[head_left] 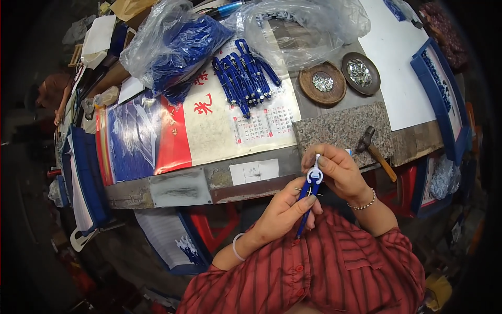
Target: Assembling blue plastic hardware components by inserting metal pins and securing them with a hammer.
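Observation:
In front of my chest is a slim blue tool (302, 220) with a pale, horseshoe-shaped jaw piece (315, 176) and a pointed tip; its exact kind I cannot make out. My left hand (286, 208) is closed around the blue body, and thin metal pins stick out sideways near its thumb. Thumb and fingers of my right hand (339, 172) pinch the pale end near the tip. Beyond the right hand, a hammer (367, 140) with a wooden handle lies on a speckled stone slab (334, 125).
Two round wooden dishes (308, 97) (372, 86) hold small metal parts. A pile of blue tools (246, 78) lies on a printed calendar sheet (219, 144). Plastic bags (141, 52) stand behind. Blue trays (463, 128) (86, 178) flank the table, with another blue tray (162, 251) below its front edge.

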